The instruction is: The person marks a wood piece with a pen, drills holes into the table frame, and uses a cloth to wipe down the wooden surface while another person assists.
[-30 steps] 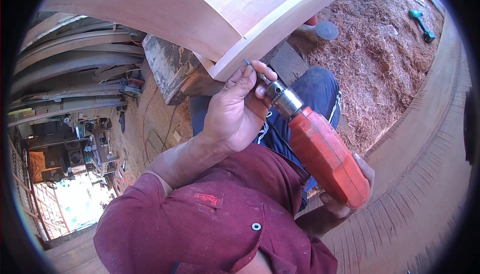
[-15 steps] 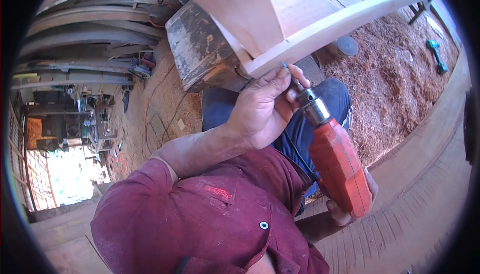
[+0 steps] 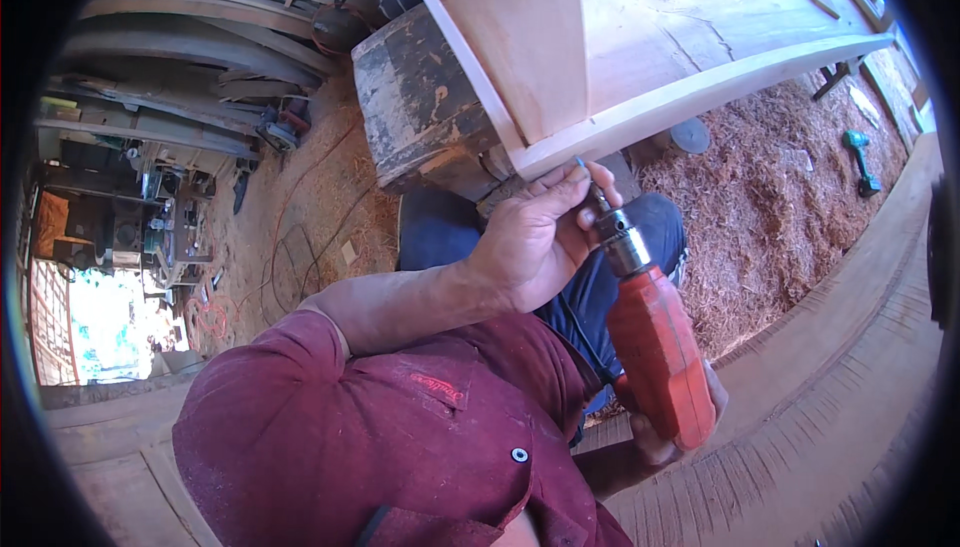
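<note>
My right hand (image 3: 655, 439) grips a red electric drill (image 3: 660, 352) by its rear end, and the drill's body covers most of those fingers. Its metal chuck (image 3: 622, 237) points up toward the wooden frame, with a thin bit (image 3: 598, 195) in its jaws. My left hand (image 3: 530, 237) is closed at the bit's tip, thumb and fingers pinched together right by the pale wooden edge (image 3: 650, 117). Between them a small blue tip (image 3: 580, 161) shows; what it belongs to is hidden. Whether the bit touches the wood I cannot tell.
A worn wooden block (image 3: 420, 97) stands under the frame's corner. Wood shavings (image 3: 760, 207) cover the floor, where a green cordless drill (image 3: 861, 162) lies at right. Long boards (image 3: 200, 7) are stacked at far left. A cord (image 3: 275, 247) runs across the floor.
My view has shifted, so the wooden frame sits lower and further right. The drill appears slightly lower at its tip and further left at its body. Both hands keep their hold.
</note>
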Available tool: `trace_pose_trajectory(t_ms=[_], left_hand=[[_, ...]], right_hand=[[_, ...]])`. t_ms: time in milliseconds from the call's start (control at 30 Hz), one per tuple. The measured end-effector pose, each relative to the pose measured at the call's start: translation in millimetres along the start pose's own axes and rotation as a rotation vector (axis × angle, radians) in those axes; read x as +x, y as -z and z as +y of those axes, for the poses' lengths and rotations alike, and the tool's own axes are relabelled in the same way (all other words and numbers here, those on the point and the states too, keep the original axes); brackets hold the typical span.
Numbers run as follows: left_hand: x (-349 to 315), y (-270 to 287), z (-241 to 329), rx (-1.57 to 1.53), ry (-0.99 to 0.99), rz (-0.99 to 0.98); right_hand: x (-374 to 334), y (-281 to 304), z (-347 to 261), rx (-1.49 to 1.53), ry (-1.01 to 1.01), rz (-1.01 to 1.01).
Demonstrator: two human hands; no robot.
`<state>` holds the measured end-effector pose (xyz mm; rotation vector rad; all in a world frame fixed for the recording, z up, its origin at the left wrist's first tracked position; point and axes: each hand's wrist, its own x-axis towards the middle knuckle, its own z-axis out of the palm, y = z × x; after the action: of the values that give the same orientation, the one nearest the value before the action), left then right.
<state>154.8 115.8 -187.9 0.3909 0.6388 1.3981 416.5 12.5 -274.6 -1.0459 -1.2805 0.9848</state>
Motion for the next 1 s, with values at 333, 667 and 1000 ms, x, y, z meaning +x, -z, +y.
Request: trace_pose_trajectory(t_ms=[333,667,1000], left_hand=[[-2.8,0.3,1.3,0.011,0.014,0.019],[4.2,-3.9,-4.7,-0.018,0.004,0.025],[10.5,-16.0,-11.2,-0.215,0.013,-0.035]], right_hand=[[19.1,-20.2,-31.8,0.249,0.073,0.064],[31.0,-10.4,-39.2,-0.023,0.339,-0.105],[18.2,-26.0,-39.3,-0.299,0.250,-0.086]])
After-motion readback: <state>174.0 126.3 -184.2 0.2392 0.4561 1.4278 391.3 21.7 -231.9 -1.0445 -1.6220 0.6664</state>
